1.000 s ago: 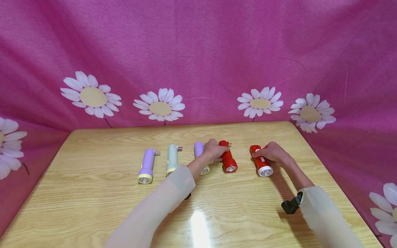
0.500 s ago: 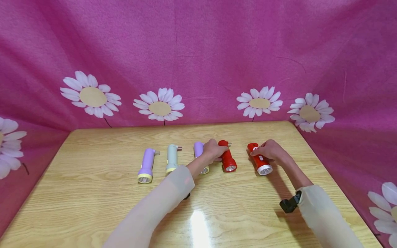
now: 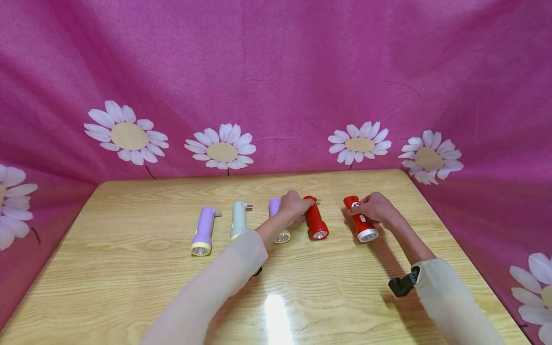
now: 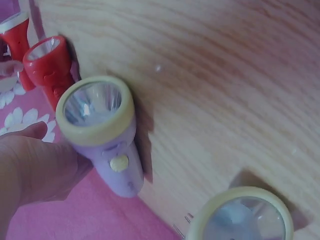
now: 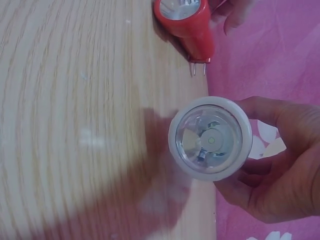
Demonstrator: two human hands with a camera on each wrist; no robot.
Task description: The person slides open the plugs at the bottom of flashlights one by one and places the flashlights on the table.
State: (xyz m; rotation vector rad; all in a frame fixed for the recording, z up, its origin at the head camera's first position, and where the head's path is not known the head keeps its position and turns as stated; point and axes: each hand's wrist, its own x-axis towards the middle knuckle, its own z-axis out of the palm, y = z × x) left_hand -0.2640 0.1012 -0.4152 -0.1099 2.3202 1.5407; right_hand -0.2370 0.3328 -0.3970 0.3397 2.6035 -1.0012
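Note:
My right hand [image 3: 379,209] grips a red flashlight with a white rim [image 3: 367,235]; its lens faces the camera in the right wrist view [image 5: 210,140], with thumb and fingers around the body. My left hand [image 3: 294,205] is at the upper left side of an all-red flashlight [image 3: 317,225] lying on the table, fingertips overlapping its plug end. The thumb stands apart from the fingers, which are partly hidden. Just left of that hand lies a purple flashlight with a yellow rim [image 4: 122,172], partly covered by the hand in the head view.
A pale green flashlight [image 3: 239,218] and another purple flashlight [image 3: 205,224] lie further left on the wooden table [image 3: 129,287], plug prongs showing. A pink cloth with daisies [image 3: 276,86] hangs behind the table and along both sides.
The white-rimmed red flashlight has shifted slightly left and away from me in my right hand. My left hand has drawn a little left and back from the all-red flashlight.

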